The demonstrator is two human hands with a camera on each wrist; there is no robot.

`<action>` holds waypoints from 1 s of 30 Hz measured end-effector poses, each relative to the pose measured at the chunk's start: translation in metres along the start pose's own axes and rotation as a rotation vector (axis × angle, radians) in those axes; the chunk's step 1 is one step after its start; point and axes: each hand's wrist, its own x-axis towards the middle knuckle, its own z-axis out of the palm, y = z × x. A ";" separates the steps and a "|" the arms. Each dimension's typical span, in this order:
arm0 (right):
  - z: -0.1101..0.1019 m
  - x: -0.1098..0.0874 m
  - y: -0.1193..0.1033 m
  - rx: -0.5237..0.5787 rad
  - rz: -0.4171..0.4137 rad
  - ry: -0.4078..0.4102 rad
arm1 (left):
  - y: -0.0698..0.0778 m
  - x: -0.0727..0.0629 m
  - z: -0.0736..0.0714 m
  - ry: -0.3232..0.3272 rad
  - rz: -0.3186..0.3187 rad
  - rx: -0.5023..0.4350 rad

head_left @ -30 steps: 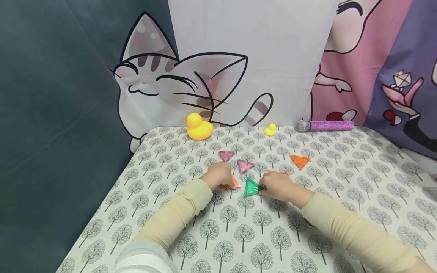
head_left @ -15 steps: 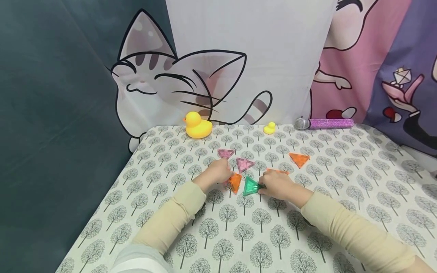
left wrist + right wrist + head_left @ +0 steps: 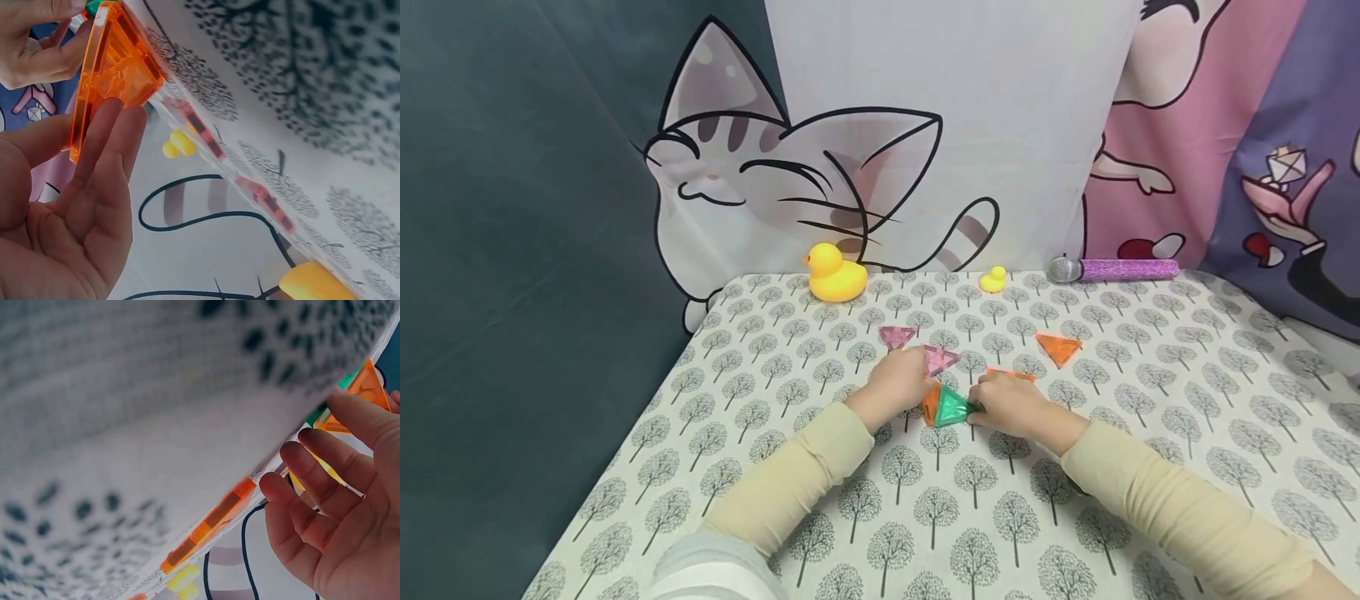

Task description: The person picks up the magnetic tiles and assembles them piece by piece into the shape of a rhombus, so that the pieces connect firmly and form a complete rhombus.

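Observation:
My left hand (image 3: 895, 385) pinches a translucent orange triangular tile (image 3: 119, 72) between thumb and fingers. The tile stands tilted up from the table, at the left edge of a green triangular tile (image 3: 952, 407). That green tile lies on the cloth, and my right hand (image 3: 1009, 406) holds its right corner with the fingertips. In the right wrist view the orange tile (image 3: 365, 394) shows beyond the right fingertips, with green mostly hidden behind them. Whether the two edges touch is hard to tell. Just past my left hand lie two pink triangular tiles (image 3: 897, 336), one partly covered by it.
Behind my right hand lies another orange tile (image 3: 1015, 375), partly hidden; a further orange triangle (image 3: 1059, 349) is to its right. Along the back edge of the tree-print cloth (image 3: 850, 533) sit a large yellow duck (image 3: 837, 277), a small duck (image 3: 993, 281) and a purple microphone (image 3: 1116, 269).
My left hand has turned the orange tile up off the cloth and carried it right, to the green tile's edge. The right hand has stayed in place on the green tile.

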 end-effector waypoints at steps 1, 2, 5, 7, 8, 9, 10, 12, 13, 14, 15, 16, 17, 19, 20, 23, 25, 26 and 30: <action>0.000 0.000 0.000 -0.001 -0.002 0.000 | 0.001 0.000 0.000 0.002 0.002 0.003; 0.000 0.000 -0.001 -0.003 -0.004 -0.002 | 0.002 0.000 0.001 0.007 0.000 0.007; -0.001 0.000 0.000 0.007 0.007 -0.008 | 0.004 -0.002 0.001 0.005 -0.006 0.005; -0.002 -0.001 0.002 0.020 0.024 -0.001 | 0.004 -0.003 0.001 -0.004 -0.005 0.007; -0.004 -0.001 0.004 0.031 0.039 0.003 | 0.004 -0.003 0.001 -0.008 -0.004 0.009; -0.005 -0.002 0.006 0.044 0.053 0.011 | 0.005 -0.004 0.000 -0.013 -0.002 0.010; -0.007 -0.002 0.008 0.049 0.063 0.025 | 0.005 -0.005 0.000 -0.019 -0.003 0.010; -0.011 -0.003 0.014 0.047 0.078 0.057 | 0.006 -0.005 -0.001 -0.026 -0.002 0.009; -0.013 -0.003 0.018 0.044 0.086 0.068 | 0.006 -0.005 -0.001 -0.029 -0.003 0.008; -0.015 -0.003 0.021 0.041 0.100 0.072 | 0.006 -0.006 -0.001 -0.034 -0.007 0.008; -0.017 -0.004 0.024 0.033 0.105 0.075 | 0.006 -0.006 -0.001 -0.039 -0.009 0.004; -0.018 -0.004 0.028 0.026 0.122 0.072 | 0.006 -0.006 -0.002 -0.043 -0.013 0.002; -0.019 -0.004 0.031 0.024 0.142 0.061 | 0.007 -0.006 -0.002 -0.049 -0.016 0.003; -0.021 -0.005 0.037 0.030 0.184 0.029 | 0.007 -0.006 -0.003 -0.060 -0.022 0.002; -0.021 -0.005 0.040 0.033 0.206 0.014 | 0.008 -0.007 -0.003 -0.064 -0.024 0.001; -0.020 -0.006 0.047 0.050 0.252 -0.019 | 0.009 -0.007 -0.003 -0.066 -0.021 0.007; -0.019 -0.007 0.052 0.059 0.270 -0.030 | 0.009 -0.008 -0.003 -0.064 -0.019 0.015; -0.019 -0.008 0.054 0.063 0.278 -0.036 | 0.009 -0.008 -0.004 -0.065 -0.020 0.016; -0.017 -0.009 0.062 0.095 0.302 -0.081 | 0.010 -0.009 -0.004 -0.069 -0.021 0.015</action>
